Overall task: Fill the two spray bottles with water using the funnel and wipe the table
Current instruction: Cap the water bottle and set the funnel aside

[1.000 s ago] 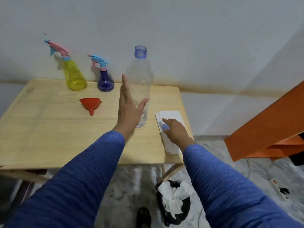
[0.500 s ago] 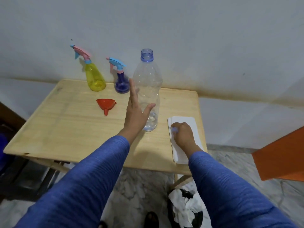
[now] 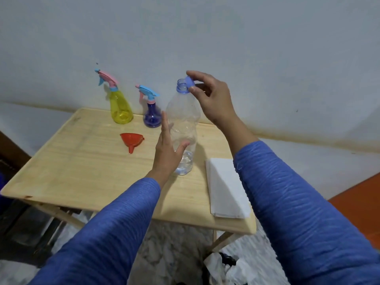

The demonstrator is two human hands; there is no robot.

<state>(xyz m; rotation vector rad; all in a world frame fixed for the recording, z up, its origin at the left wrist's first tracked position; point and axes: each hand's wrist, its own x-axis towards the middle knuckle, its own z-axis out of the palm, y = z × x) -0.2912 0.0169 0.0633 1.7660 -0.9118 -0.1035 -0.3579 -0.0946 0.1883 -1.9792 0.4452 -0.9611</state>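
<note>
Wooden table (image 3: 82,171): my left hand (image 3: 167,153) lies flat-fingered against the clear water bottle (image 3: 184,128) standing mid-table, while my right hand (image 3: 211,99) pinches the blue cap (image 3: 190,82) just beside the bottle's open mouth. Yellow spray bottle (image 3: 120,108) and purple spray bottle (image 3: 152,116) stand at the far edge; the red funnel (image 3: 131,139) lies nearer, bare wood stretching leftward. Folded white cloth (image 3: 226,188) sits near the right edge.

No legible text, label, brand, number or sign appears on any item in view.
</note>
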